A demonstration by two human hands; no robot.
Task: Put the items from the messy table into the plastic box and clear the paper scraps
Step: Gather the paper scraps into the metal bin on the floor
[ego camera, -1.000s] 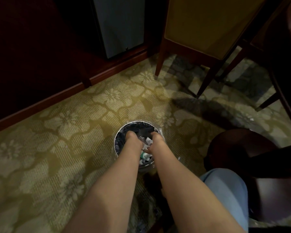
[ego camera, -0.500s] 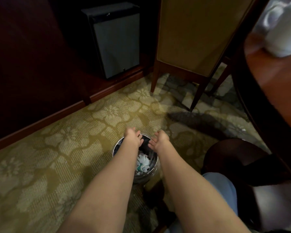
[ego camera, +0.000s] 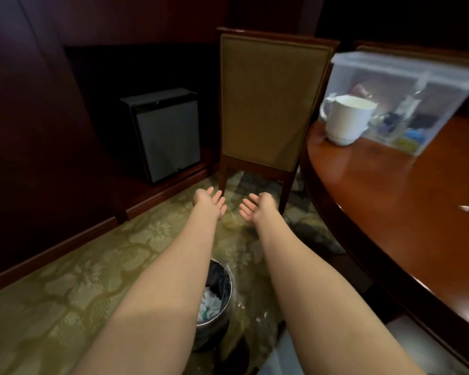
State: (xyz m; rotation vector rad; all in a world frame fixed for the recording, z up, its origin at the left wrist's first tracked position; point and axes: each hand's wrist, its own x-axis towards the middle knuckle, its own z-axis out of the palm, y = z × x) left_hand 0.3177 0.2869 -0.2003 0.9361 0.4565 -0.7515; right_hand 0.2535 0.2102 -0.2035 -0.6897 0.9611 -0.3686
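Plastic box (ego camera: 390,64): translucent, rectangular, lidded; stood on the table (ego camera: 390,212), well apart from both hands, up and to their right; long axis laid roughly left to right
Paper scraps (ego camera: 466,208): two white bits seen on the polished wood, right of the right hand
Bin (ego camera: 229,288): round, metal, dark-lined; white scraps inside; set on the carpet between the forearms
Left hand (ego camera: 210,203): fingers straight; nothing held
Right hand (ego camera: 256,208): fingers straight; nothing held; kept beside the left, not touching
Mug (ego camera: 345,121): white, glazed; just before the box; handle pointed left
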